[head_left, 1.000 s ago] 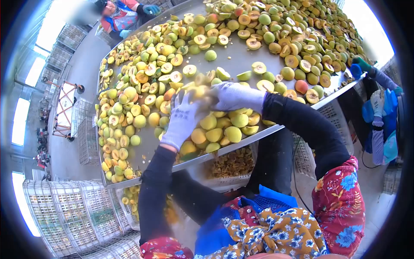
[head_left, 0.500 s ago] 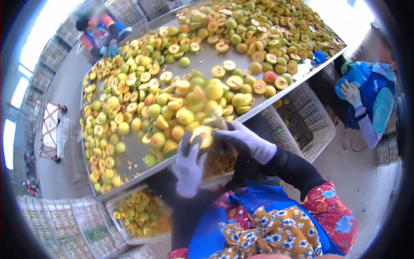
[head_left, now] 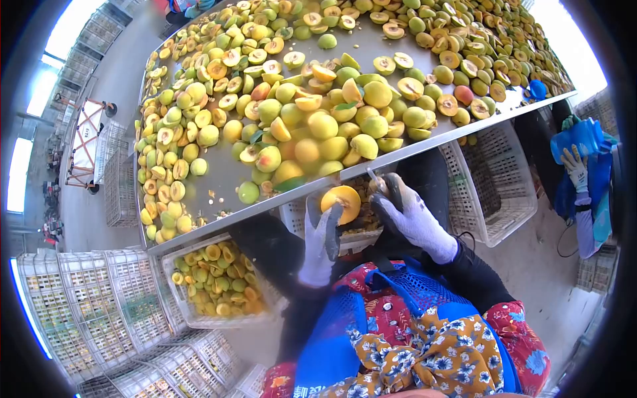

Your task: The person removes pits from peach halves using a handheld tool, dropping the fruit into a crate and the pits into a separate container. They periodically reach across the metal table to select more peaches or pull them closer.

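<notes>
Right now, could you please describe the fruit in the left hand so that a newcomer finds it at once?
Start at the metal table and its near edge. Just below that edge in the picture, the left hand grips the fruit, its round orange cut face showing. The neighbouring fruits lie heaped on the table; this one is held.

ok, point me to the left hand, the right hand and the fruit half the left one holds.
Left hand (head_left: 318,245): head view, on its pale gloved part.
Right hand (head_left: 414,221): head view, on its pale gloved part.
Fruit half (head_left: 341,204): head view, on its orange cut face.
</notes>
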{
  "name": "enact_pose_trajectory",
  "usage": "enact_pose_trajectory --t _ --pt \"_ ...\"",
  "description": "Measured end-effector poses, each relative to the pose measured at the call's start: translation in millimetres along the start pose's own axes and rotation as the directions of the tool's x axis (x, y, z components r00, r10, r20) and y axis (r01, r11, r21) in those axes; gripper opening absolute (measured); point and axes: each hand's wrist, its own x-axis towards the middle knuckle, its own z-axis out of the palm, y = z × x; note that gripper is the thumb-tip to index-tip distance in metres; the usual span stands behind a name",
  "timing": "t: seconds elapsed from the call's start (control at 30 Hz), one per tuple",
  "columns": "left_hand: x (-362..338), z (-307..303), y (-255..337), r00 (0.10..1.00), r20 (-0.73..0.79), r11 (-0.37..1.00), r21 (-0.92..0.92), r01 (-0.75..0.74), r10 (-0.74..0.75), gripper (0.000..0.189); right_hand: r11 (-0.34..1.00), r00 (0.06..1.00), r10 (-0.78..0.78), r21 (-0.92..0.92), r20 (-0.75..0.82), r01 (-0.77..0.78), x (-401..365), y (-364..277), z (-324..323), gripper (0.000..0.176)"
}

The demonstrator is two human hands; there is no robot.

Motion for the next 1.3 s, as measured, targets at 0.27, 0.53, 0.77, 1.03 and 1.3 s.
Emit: enact_pose_trajectory --t 0.27,0.53,0.77,1.03,1.3 --pt "14 -3 -11 0.979 0.087 0.95 -0.237 0.202 -0.186 0.049 0.847 0.987 -0.018 -0.523 0.157 0.098 -19 13 17 0.031" --pt "15 -1 -17 0.998 0.047 0.962 0.271 -0.044 0.032 0.052 0.751 0.981 -0.087 -0.636 0.172 0.178 -10 20 23 0.029" --pt "20 4 -24 0.985 -0.019 0.902 0.405 -0.151 0.173 0.046 0.911 0.978 0.004 -0.403 0.211 0.083 -8 26 33 0.027" --pt "16 11 -23 0.992 0.034 0.982 0.135 -0.129 0.126 0.043 0.011 0.517 0.134 0.52 0.846 -0.854 6 21 8 0.045" --pt "19 10 -21 0.984 0.166 0.988 0.134 -0.082 0.059 0.039 -0.41 0.511 -0.203 0.402 0.835 -0.819 -8 59 24 0.043"
